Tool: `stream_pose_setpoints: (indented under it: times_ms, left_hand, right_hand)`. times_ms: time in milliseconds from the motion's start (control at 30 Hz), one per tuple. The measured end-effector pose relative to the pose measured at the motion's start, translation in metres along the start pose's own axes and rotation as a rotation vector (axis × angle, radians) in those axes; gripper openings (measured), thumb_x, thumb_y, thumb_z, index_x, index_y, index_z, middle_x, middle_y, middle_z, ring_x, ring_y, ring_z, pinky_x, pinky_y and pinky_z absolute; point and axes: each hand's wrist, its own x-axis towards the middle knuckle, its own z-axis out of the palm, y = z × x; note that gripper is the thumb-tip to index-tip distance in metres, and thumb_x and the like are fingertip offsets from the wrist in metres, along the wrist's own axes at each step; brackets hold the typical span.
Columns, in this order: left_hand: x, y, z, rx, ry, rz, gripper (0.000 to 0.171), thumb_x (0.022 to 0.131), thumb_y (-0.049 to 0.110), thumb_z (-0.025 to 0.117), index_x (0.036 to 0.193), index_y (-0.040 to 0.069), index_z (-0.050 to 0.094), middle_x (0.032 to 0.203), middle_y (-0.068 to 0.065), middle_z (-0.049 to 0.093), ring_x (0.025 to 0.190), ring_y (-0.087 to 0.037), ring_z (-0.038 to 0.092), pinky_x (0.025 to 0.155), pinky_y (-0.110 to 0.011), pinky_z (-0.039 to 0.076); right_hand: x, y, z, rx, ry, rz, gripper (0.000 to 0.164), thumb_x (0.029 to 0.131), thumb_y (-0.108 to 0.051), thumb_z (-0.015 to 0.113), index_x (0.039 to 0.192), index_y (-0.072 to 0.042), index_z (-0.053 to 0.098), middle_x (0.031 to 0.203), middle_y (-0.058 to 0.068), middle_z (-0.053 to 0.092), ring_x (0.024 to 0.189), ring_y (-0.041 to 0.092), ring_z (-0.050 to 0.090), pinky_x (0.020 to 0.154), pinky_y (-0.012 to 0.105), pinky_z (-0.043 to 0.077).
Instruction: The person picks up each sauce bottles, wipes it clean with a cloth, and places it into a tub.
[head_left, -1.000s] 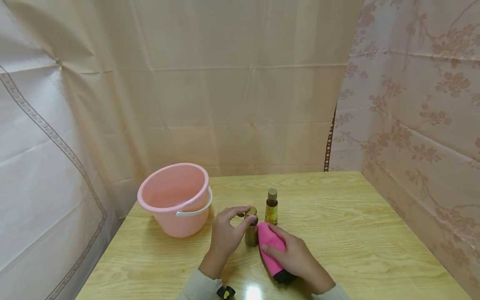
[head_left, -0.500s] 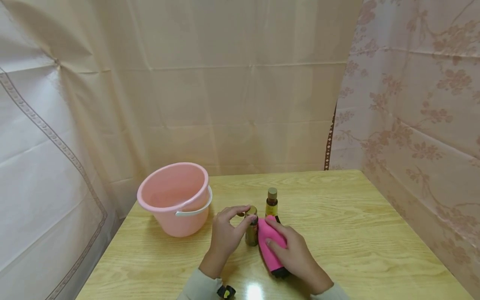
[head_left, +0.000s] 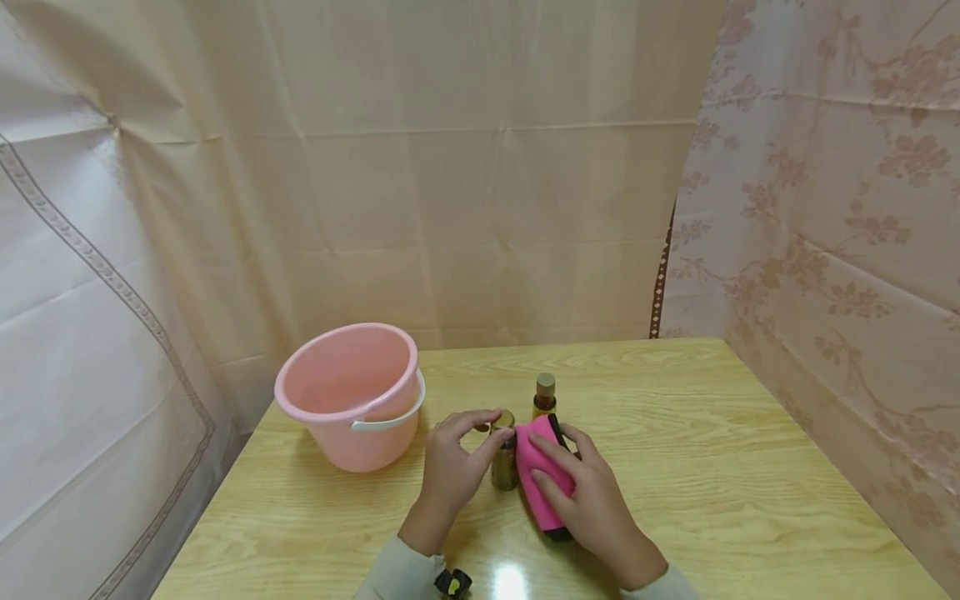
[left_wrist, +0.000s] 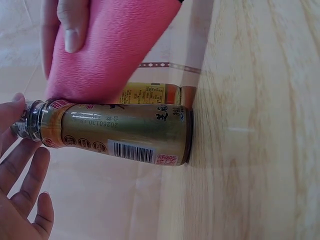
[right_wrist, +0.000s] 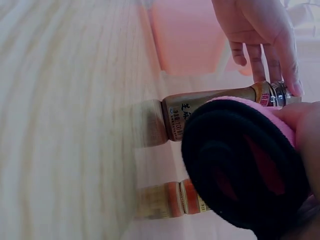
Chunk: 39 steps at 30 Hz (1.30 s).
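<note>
A small brown glass bottle [head_left: 505,472] with a gold cap stands upright on the wooden table. My left hand [head_left: 453,467] pinches it at the cap and neck between thumb and forefinger, while the other fingers spread loosely behind. My right hand [head_left: 600,510] grips a folded pink cloth [left_wrist: 107,50] with black edging, pressed against the bottle's upper side. In the right wrist view the cloth's rolled black edge [right_wrist: 235,165] hides much of the bottle. Behind the cloth stands a second bottle [head_left: 545,388] with a yellow label, its lower part hidden in the head view.
A pink bucket [head_left: 363,443] with a white handle [head_left: 390,425] stands at the table's left. Beige curtain cloth [head_left: 480,208] hangs along the back edge, with a floral one [head_left: 847,250] on the right. A small black-and-yellow object [head_left: 453,583] shows at my left sleeve.
My right hand has moved the pink cloth slightly up and away along the bottle, and it now covers more of the second bottle. My left hand keeps its hold on the cap.
</note>
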Motion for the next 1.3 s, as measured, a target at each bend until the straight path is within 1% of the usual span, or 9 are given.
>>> stream_pose_setpoints:
  times_ms: [200, 300, 467, 533, 633, 767, 867, 1100, 1300]
  left_hand:
    - [0.0005, 0.0015, 0.0003, -0.012, -0.004, -0.003, 0.024, 0.089, 0.028, 0.084, 0.110, 0.016, 0.081, 0.103, 0.005, 0.080, 0.088, -0.016, 0.072, 0.078, -0.031, 0.056]
    - [0.0007, 0.0018, 0.0007, -0.015, -0.003, 0.004, 0.024, 0.088, 0.027, 0.084, 0.109, 0.015, 0.081, 0.103, 0.005, 0.080, 0.087, -0.016, 0.072, 0.077, -0.031, 0.056]
    - [0.0007, 0.0020, 0.0008, -0.017, -0.004, 0.017, 0.024, 0.088, 0.025, 0.084, 0.109, 0.014, 0.081, 0.103, 0.004, 0.080, 0.087, -0.016, 0.072, 0.078, -0.032, 0.057]
    - [0.0004, 0.0021, 0.0006, -0.017, -0.007, 0.014, 0.024, 0.088, 0.025, 0.084, 0.110, 0.014, 0.081, 0.104, 0.004, 0.080, 0.088, -0.016, 0.072, 0.078, -0.033, 0.057]
    - [0.0001, 0.0019, 0.0008, -0.018, -0.011, 0.016, 0.024, 0.089, 0.026, 0.083, 0.111, 0.015, 0.081, 0.104, 0.004, 0.080, 0.088, -0.015, 0.072, 0.078, -0.036, 0.058]
    - [-0.0002, 0.0014, 0.0012, -0.021, -0.013, 0.017, 0.024, 0.089, 0.026, 0.083, 0.111, 0.015, 0.080, 0.104, 0.004, 0.080, 0.089, -0.014, 0.072, 0.078, -0.040, 0.058]
    - [-0.0006, 0.0014, 0.0015, -0.019, -0.014, 0.018, 0.024, 0.090, 0.026, 0.082, 0.111, 0.015, 0.080, 0.105, 0.004, 0.080, 0.089, -0.014, 0.072, 0.078, -0.038, 0.058]
    - [-0.0010, 0.0011, 0.0019, -0.013, -0.006, 0.017, 0.024, 0.089, 0.026, 0.084, 0.110, 0.016, 0.081, 0.104, 0.005, 0.080, 0.089, -0.014, 0.072, 0.080, -0.031, 0.056]
    - [-0.0013, 0.0006, 0.0021, 0.001, 0.006, 0.023, 0.025, 0.087, 0.025, 0.085, 0.110, 0.016, 0.081, 0.103, 0.005, 0.080, 0.088, -0.015, 0.071, 0.078, -0.032, 0.055]
  right_hand:
    - [0.0018, 0.0021, -0.0020, 0.066, 0.084, -0.105, 0.056, 0.088, -0.017, 0.084, 0.141, -0.025, 0.066, 0.160, 0.016, 0.042, 0.108, 0.019, 0.070, 0.081, 0.032, 0.061]
    - [0.0032, 0.0008, -0.0034, 0.083, 0.123, -0.139, 0.056, 0.087, -0.015, 0.085, 0.140, -0.020, 0.067, 0.163, 0.015, 0.040, 0.103, 0.013, 0.071, 0.082, 0.023, 0.059]
    - [0.0035, -0.0014, -0.0035, 0.082, 0.151, -0.159, 0.057, 0.085, -0.011, 0.086, 0.139, -0.018, 0.068, 0.159, 0.014, 0.047, 0.120, 0.025, 0.067, 0.094, 0.012, 0.050]
    - [0.0031, -0.0014, -0.0027, 0.082, 0.128, -0.142, 0.057, 0.086, -0.012, 0.085, 0.140, -0.018, 0.067, 0.158, 0.013, 0.049, 0.130, 0.030, 0.062, 0.099, 0.012, 0.047]
    - [0.0018, -0.0003, -0.0013, 0.084, 0.078, -0.097, 0.055, 0.089, -0.017, 0.083, 0.141, -0.020, 0.066, 0.158, 0.010, 0.050, 0.136, 0.030, 0.058, 0.101, 0.018, 0.048]
    - [-0.0004, 0.0019, 0.0015, 0.079, 0.048, -0.072, 0.054, 0.089, -0.019, 0.083, 0.140, -0.020, 0.067, 0.156, 0.009, 0.053, 0.135, 0.029, 0.059, 0.097, 0.034, 0.055]
    - [-0.0012, 0.0029, 0.0030, 0.083, 0.048, -0.075, 0.053, 0.088, -0.018, 0.085, 0.138, -0.018, 0.068, 0.153, 0.010, 0.055, 0.132, 0.030, 0.062, 0.092, 0.040, 0.058]
    - [-0.0010, 0.0013, 0.0025, 0.058, -0.018, 0.010, 0.052, 0.087, -0.021, 0.086, 0.136, -0.019, 0.070, 0.152, 0.009, 0.057, 0.131, 0.030, 0.062, 0.095, 0.040, 0.057]
    - [-0.0003, -0.0010, 0.0023, 0.019, -0.090, 0.072, 0.049, 0.087, -0.024, 0.086, 0.133, -0.018, 0.072, 0.151, 0.008, 0.058, 0.131, 0.031, 0.061, 0.097, 0.043, 0.056]
